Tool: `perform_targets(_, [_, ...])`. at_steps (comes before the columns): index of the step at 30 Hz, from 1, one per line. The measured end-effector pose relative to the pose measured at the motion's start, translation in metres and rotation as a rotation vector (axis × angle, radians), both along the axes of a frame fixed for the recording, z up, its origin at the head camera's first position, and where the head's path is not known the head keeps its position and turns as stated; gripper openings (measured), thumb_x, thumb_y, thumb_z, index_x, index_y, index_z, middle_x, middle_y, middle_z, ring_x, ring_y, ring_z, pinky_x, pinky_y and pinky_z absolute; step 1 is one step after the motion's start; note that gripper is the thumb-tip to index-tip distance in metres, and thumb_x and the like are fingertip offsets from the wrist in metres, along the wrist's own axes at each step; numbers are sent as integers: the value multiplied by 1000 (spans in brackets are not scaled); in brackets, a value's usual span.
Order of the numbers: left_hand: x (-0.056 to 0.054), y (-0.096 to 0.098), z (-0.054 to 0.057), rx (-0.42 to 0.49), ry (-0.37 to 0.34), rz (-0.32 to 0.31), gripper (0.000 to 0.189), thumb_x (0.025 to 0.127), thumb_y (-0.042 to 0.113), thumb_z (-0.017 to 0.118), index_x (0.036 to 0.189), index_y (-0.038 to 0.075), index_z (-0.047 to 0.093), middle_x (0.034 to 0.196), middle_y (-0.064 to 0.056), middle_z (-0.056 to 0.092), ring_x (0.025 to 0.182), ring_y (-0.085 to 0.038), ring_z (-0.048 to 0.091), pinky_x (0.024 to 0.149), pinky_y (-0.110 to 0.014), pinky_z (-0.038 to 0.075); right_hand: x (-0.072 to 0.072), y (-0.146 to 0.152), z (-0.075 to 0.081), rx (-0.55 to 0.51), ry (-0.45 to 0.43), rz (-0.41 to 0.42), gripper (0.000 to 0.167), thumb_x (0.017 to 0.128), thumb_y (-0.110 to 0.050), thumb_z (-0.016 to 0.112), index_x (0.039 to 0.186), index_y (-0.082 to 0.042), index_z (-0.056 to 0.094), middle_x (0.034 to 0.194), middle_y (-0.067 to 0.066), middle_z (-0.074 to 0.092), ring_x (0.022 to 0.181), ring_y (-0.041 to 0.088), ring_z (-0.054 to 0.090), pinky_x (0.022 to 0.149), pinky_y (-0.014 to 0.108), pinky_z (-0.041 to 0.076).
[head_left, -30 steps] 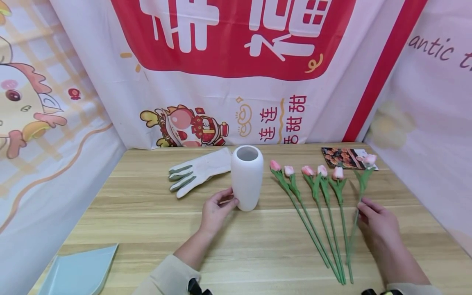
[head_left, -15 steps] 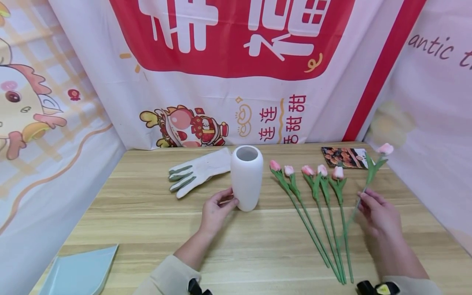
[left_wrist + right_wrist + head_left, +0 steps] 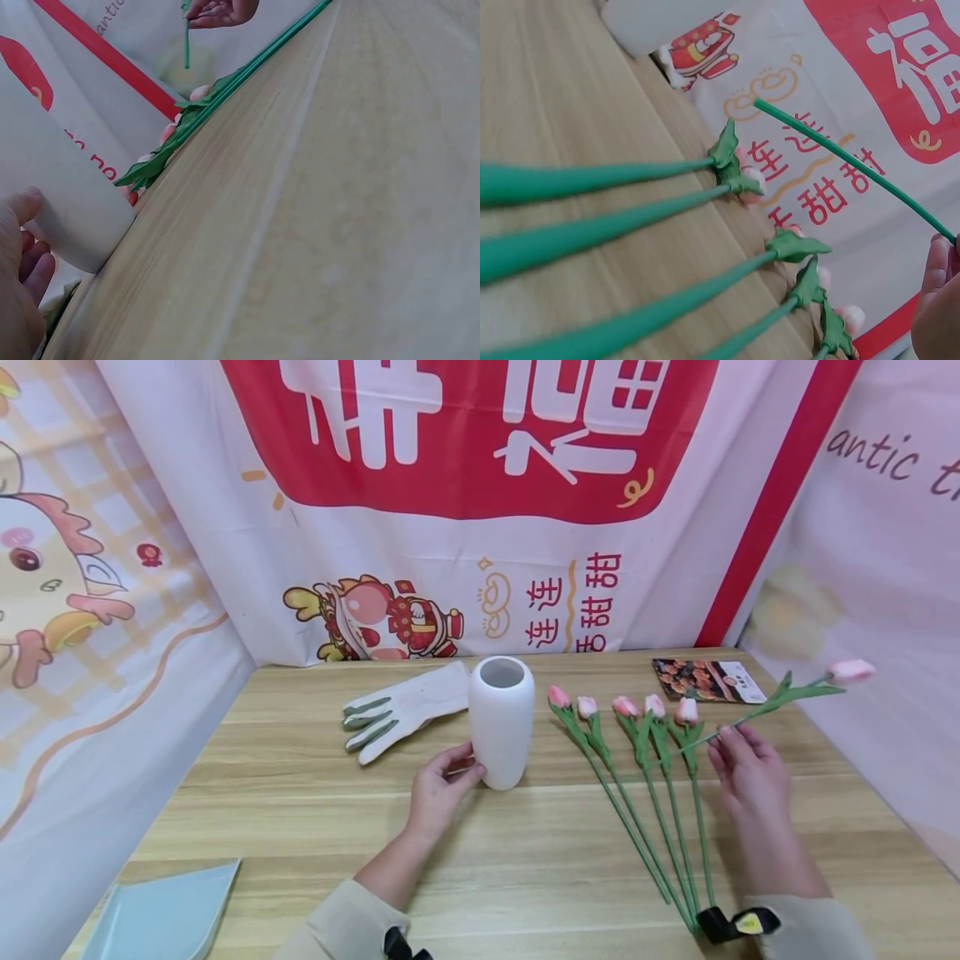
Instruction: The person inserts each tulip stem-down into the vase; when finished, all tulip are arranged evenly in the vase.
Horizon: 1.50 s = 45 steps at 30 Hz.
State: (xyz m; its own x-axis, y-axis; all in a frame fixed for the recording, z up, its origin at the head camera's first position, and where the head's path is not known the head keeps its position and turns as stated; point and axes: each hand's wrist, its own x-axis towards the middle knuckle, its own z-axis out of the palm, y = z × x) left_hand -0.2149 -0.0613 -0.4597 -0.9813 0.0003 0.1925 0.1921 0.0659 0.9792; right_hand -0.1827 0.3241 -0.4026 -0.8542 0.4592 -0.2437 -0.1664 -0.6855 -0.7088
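A white vase (image 3: 502, 727) stands upright on the table. My left hand (image 3: 442, 785) holds its lower left side; the left wrist view shows the thumb (image 3: 28, 202) against the wall and the other fingers curled beside it. Between thumb and fingers, my right hand (image 3: 753, 772) pinches the green stem of a pink artificial tulip (image 3: 787, 693) above the table. Its blossom points right and the stem's bare end points left toward the vase, plain in the right wrist view as the lifted stem (image 3: 840, 154). Several more pink tulips (image 3: 671, 793) lie fanned out between the hands.
White work glove (image 3: 412, 706) with grey-green fingertips lies left of and behind the vase. A dark picture card (image 3: 705, 681) is at the back right. At the front left sits a light blue dustpan-like tray (image 3: 165, 910). Printed cloth (image 3: 487, 585) hangs along the table's back edge.
My right hand has lifted the tulip off the table and moved slightly left and away from me, turning it from near upright to nearly level. My left hand and the vase have stayed put.
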Motion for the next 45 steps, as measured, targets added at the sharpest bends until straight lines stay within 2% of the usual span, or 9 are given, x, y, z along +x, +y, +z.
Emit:
perform_targets(5, [0, 1, -1, 5, 0, -10, 38, 83, 4, 76, 119, -3, 66, 119, -21, 68, 108, -35, 66, 90, -25, 59, -7, -7, 6, -64, 2, -73, 32, 82, 6, 73, 101, -11, 54, 80, 2, 68, 71, 14, 67, 63, 21, 61])
perform_targets(14, [1, 0, 0, -10, -4, 0, 38, 84, 6, 76, 119, -2, 66, 119, -20, 68, 108, -34, 66, 90, -27, 59, -23, -30, 22, -142, 74, -174, 30, 83, 5, 73, 103, -7, 54, 78, 5, 66, 63, 14, 65, 52, 21, 58])
perform_targets(18, [0, -2, 0, -9, -1, 0, 38, 84, 6, 76, 119, -3, 66, 119, -20, 68, 108, -34, 66, 91, -27, 59, -29, -43, 28, -169, 93, -203, 30, 81, 6, 74, 97, -7, 53, 79, 6, 64, 61, 15, 64, 48, 21, 56])
perform_targets(22, [1, -2, -1, -5, 5, -5, 38, 84, 6, 75, 120, -3, 65, 119, -21, 68, 108, -34, 66, 90, -26, 59, -31, -52, 35, -231, 107, -179, 30, 81, 7, 74, 95, -8, 52, 81, 7, 63, 62, 17, 64, 48, 22, 56])
perform_targets(27, [0, -1, -1, -5, 3, -4, 37, 84, 5, 75, 119, -3, 66, 119, -20, 68, 108, -34, 65, 89, -25, 59, -32, -64, 49, -254, 136, -162, 30, 83, 4, 73, 100, -11, 52, 90, 5, 61, 68, 15, 63, 51, 20, 55])
perform_targets(34, [0, -2, 0, -2, 4, -8, 37, 83, 4, 75, 118, -3, 66, 119, -21, 68, 108, -35, 66, 89, -25, 59, -33, -91, 73, -264, 197, -143, 22, 89, 3, 67, 95, -10, 51, 83, 6, 62, 63, 14, 65, 48, 18, 55])
perform_targets(40, [1, -2, 1, -3, 12, -4, 36, 83, 4, 75, 118, -4, 66, 118, -21, 68, 107, -35, 66, 88, -26, 60, -38, -116, 84, -180, 264, -102, 21, 89, 2, 67, 93, -9, 50, 76, 4, 64, 61, 12, 65, 51, 16, 56])
perform_targets(45, [1, -2, 0, -4, 11, -4, 36, 84, 4, 75, 118, -4, 66, 118, -21, 68, 107, -35, 66, 89, -26, 59, -43, -131, 89, -99, 253, -72, 20, 89, -1, 69, 94, -10, 53, 75, 1, 66, 62, 10, 66, 53, 15, 56])
